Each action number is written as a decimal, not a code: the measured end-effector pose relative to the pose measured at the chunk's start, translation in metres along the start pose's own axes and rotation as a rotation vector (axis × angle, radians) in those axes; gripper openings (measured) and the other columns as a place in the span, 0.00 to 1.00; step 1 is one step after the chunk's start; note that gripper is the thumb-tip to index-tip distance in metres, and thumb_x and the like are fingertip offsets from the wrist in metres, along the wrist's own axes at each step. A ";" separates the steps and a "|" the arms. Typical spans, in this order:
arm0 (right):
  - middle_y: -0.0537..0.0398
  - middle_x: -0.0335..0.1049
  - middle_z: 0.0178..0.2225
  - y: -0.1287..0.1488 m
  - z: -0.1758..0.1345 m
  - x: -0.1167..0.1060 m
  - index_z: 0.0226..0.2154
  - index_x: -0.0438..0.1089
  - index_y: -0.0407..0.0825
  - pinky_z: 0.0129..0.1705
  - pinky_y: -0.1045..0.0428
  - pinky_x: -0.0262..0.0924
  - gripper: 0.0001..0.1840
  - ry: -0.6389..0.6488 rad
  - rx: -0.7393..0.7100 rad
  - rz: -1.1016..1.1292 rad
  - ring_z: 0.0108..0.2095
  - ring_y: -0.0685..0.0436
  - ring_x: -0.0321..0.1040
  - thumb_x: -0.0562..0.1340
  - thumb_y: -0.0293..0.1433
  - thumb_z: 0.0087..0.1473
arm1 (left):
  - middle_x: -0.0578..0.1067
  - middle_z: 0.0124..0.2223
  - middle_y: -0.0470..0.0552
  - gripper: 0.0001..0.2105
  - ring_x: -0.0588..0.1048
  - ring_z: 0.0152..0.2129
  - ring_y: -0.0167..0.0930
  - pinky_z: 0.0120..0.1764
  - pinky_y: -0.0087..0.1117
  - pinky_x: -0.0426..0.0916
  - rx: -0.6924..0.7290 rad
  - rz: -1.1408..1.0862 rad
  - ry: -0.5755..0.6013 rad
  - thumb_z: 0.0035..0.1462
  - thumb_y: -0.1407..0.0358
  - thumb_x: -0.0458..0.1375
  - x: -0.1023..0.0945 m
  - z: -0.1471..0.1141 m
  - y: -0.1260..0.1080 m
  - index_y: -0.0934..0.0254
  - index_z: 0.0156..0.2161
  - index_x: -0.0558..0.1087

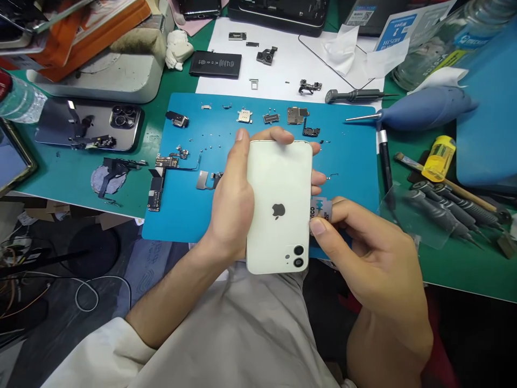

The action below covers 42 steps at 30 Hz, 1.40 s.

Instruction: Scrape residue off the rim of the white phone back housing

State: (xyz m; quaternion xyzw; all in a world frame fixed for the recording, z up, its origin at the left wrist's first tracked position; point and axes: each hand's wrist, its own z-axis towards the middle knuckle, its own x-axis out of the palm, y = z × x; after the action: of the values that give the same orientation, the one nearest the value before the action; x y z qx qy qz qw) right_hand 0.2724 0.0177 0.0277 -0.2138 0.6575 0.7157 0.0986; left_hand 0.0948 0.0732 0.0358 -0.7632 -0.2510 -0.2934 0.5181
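Note:
A pale white-green phone (278,178), its back with the logo and two camera lenses facing up, lies in my left hand (232,199). The left fingers wrap around its far edge and right side, the thumb along its left edge. My right hand (371,253) pinches a thin printed metal-looking card (323,209) between thumb and forefinger. That card meets the phone's right edge; whether it enters the seam I cannot tell. Beneath them, a blue mat (181,221) carries small phone parts, among them a logic board (156,188) at the left and a SIM reader (244,115) at the back.
Right of the mat lie a blue air blower (428,108), several screwdrivers (448,207), a brush (464,191) and a yellow bottle (440,157). A black battery (215,64) rests behind the mat. On the left are a dark phone (52,121) and a water bottle (20,99).

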 end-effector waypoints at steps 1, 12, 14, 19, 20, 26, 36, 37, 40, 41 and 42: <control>0.59 0.63 0.30 0.000 0.000 0.000 0.33 0.67 0.51 0.33 0.51 0.53 0.16 0.001 0.010 0.012 0.31 0.50 0.59 0.64 0.32 0.76 | 0.83 0.49 0.53 0.26 0.84 0.36 0.33 0.39 0.33 0.82 -0.004 0.001 0.004 0.80 0.42 0.44 0.000 0.000 0.000 0.58 0.44 0.74; 0.57 0.69 0.32 0.001 -0.002 -0.004 0.37 0.75 0.53 0.36 0.50 0.61 0.18 -0.033 0.071 0.144 0.33 0.48 0.66 0.65 0.45 0.77 | 0.82 0.47 0.51 0.27 0.84 0.35 0.31 0.39 0.32 0.82 -0.030 -0.065 0.071 0.82 0.44 0.39 -0.001 0.001 -0.002 0.58 0.44 0.73; 0.57 0.69 0.32 0.001 -0.001 -0.004 0.36 0.74 0.53 0.35 0.50 0.61 0.17 -0.027 0.086 0.149 0.33 0.48 0.66 0.65 0.44 0.77 | 0.82 0.48 0.52 0.27 0.84 0.35 0.32 0.39 0.32 0.82 -0.035 -0.062 0.078 0.82 0.45 0.40 -0.001 0.000 -0.003 0.59 0.44 0.74; 0.56 0.67 0.32 0.000 -0.002 -0.003 0.35 0.72 0.53 0.36 0.49 0.62 0.14 -0.001 0.145 0.189 0.34 0.46 0.65 0.67 0.39 0.75 | 0.84 0.48 0.52 0.26 0.86 0.35 0.34 0.40 0.34 0.83 -0.054 -0.016 0.072 0.81 0.42 0.44 -0.002 -0.002 -0.002 0.58 0.44 0.76; 0.57 0.67 0.32 0.000 -0.002 -0.003 0.35 0.72 0.52 0.36 0.50 0.62 0.14 -0.004 0.141 0.190 0.33 0.47 0.64 0.67 0.38 0.74 | 0.84 0.49 0.52 0.26 0.86 0.35 0.34 0.40 0.34 0.82 -0.051 -0.003 0.073 0.81 0.42 0.44 -0.002 -0.002 -0.002 0.58 0.45 0.76; 0.56 0.72 0.34 -0.001 -0.003 -0.002 0.36 0.75 0.53 0.38 0.50 0.65 0.11 -0.025 0.128 0.176 0.35 0.47 0.69 0.68 0.37 0.74 | 0.84 0.48 0.51 0.27 0.86 0.35 0.34 0.36 0.32 0.82 -0.030 0.049 0.060 0.81 0.42 0.42 0.000 -0.002 -0.001 0.57 0.45 0.75; 0.57 0.73 0.34 0.000 -0.002 -0.002 0.35 0.75 0.53 0.38 0.51 0.63 0.12 -0.021 0.133 0.152 0.36 0.47 0.69 0.68 0.36 0.74 | 0.84 0.48 0.52 0.26 0.84 0.34 0.33 0.36 0.32 0.82 -0.051 0.058 0.074 0.81 0.42 0.43 0.001 -0.002 -0.001 0.56 0.44 0.75; 0.57 0.73 0.34 0.000 -0.002 -0.002 0.35 0.74 0.53 0.38 0.51 0.63 0.13 -0.019 0.124 0.145 0.36 0.48 0.69 0.68 0.36 0.74 | 0.84 0.48 0.51 0.25 0.84 0.34 0.33 0.36 0.32 0.82 -0.056 0.063 0.075 0.81 0.42 0.43 0.002 -0.003 -0.001 0.56 0.44 0.75; 0.59 0.70 0.33 0.001 -0.002 -0.001 0.35 0.72 0.53 0.37 0.52 0.62 0.13 -0.021 0.116 0.141 0.34 0.50 0.66 0.66 0.35 0.75 | 0.84 0.47 0.51 0.24 0.84 0.35 0.34 0.36 0.33 0.82 -0.052 0.065 0.050 0.81 0.45 0.43 0.004 -0.003 -0.001 0.55 0.43 0.75; 0.59 0.69 0.33 0.001 -0.002 -0.001 0.35 0.72 0.53 0.37 0.52 0.61 0.13 -0.023 0.116 0.141 0.34 0.50 0.65 0.66 0.35 0.76 | 0.84 0.47 0.51 0.24 0.84 0.35 0.35 0.36 0.33 0.82 -0.046 0.066 0.042 0.81 0.45 0.44 0.004 -0.003 -0.001 0.55 0.43 0.76; 0.59 0.69 0.33 0.001 -0.002 0.000 0.36 0.72 0.53 0.36 0.52 0.61 0.13 -0.026 0.115 0.138 0.34 0.50 0.65 0.65 0.36 0.76 | 0.84 0.47 0.51 0.24 0.84 0.35 0.35 0.36 0.33 0.81 -0.041 0.064 0.036 0.81 0.46 0.44 0.004 -0.003 0.000 0.55 0.43 0.76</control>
State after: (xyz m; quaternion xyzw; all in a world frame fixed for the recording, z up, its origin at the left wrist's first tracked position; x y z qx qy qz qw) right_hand 0.2725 0.0158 0.0286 -0.1526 0.7093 0.6847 0.0699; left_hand 0.0965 0.0710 0.0393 -0.7757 -0.2109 -0.2955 0.5162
